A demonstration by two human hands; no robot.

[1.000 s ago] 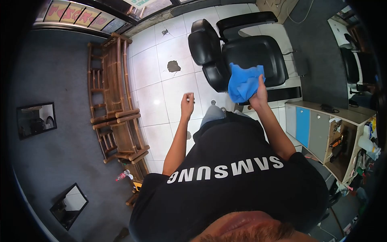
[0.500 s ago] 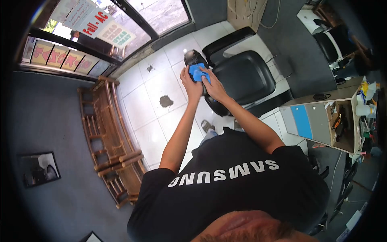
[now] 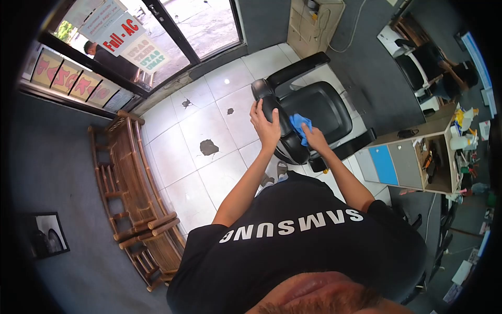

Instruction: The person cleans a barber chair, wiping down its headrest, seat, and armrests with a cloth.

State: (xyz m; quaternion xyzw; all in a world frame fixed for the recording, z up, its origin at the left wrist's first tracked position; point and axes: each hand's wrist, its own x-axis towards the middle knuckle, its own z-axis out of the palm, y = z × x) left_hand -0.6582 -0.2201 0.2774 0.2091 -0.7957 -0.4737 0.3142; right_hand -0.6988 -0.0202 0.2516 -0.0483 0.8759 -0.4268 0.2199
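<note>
A black barber-style chair stands on the tiles in front of me, its padded backrest nearest to my body. My left hand lies on the outer side of the backrest with its fingers stretched out and nothing in them. On the seat side of the same backrest, my right hand is closed around a crumpled blue cloth. The cloth is against the backrest's inner face, and my fingers hide part of it.
Left stands a bamboo bench. A cabinet with an open compartment is at the right, below a wall mirror. Dark broken patches mark the floor tiles. Beyond the glass door, a person is outside.
Both hands were together on the blue cloth at the top of the backrest. Now they are apart: the left rests on the outer side, the right has carried the cloth to the seat side.
</note>
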